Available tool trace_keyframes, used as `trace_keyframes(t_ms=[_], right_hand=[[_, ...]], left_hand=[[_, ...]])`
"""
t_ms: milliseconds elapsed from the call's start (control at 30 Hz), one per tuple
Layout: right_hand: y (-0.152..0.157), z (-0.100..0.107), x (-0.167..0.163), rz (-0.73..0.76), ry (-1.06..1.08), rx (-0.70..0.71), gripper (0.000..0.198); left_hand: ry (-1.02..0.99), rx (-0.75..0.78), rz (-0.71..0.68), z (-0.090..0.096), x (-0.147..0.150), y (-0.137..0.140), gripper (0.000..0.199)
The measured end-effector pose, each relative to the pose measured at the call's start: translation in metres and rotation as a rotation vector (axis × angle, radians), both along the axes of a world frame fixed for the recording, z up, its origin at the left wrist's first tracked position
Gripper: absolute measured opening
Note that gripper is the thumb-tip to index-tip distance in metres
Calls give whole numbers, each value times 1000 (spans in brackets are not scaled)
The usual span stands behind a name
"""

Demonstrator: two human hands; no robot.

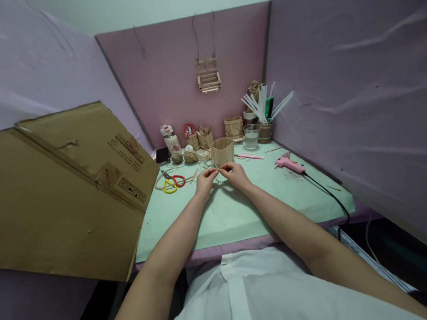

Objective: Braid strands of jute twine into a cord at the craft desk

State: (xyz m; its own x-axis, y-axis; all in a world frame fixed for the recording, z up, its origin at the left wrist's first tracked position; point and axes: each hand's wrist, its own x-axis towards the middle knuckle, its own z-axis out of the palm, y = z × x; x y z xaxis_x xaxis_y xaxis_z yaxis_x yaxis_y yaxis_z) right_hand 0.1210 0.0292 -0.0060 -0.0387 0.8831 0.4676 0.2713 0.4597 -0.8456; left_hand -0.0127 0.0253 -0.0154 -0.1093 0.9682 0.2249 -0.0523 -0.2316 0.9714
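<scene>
My left hand [205, 181] and my right hand [235, 174] meet fingertip to fingertip at the middle of the table. Both are closed in a pinch on a thin piece of twine [220, 180], part of which curves below the fingers. Just behind them stands an open-topped box of wooden craft sticks [223, 152]. Left of my left hand lie a short wooden stick [193, 176] and scissors [170, 185] with red and yellow handles. Balls of twine [191, 156] sit farther back. Exactly how the twine runs between the fingertips is too small to make out.
A pink glue gun [290, 163] with a black cable lies at right. Behind are a pink craft knife [251, 156], a plastic cup [251, 138], a pot of white glue sticks [265, 131] and a bottle [170, 140]. A large cardboard sheet [72, 196] leans at left.
</scene>
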Motion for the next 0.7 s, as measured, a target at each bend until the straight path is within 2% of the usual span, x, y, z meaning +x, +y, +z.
trace_keyframes(t_ms=[233,333,400,500,567,633,700], right_hand=[[1,-4,-2,-47,-64,37,11],[0,-4,-3,-48,-91,81,8],[-3,-2,-4,-28,-101,138,7],[-8,1,-5,27,-110,244,6],[-9,2,-5,68,-98,281,6],[-8,2,-5,85,-66,263,7],[-6,1,-4,74,-33,202,9]], left_hand=[[121,18,106,2,4,-4,14],[80,-11,134,5,7,-5,12],[-52,-120,77,8,6,-6,11],[-331,-439,-172,16,0,-9,11],[-457,-586,-312,19,-4,-10,11],[-487,-573,-339,20,-6,-11,10],[-425,-445,-278,17,-5,-11,13]])
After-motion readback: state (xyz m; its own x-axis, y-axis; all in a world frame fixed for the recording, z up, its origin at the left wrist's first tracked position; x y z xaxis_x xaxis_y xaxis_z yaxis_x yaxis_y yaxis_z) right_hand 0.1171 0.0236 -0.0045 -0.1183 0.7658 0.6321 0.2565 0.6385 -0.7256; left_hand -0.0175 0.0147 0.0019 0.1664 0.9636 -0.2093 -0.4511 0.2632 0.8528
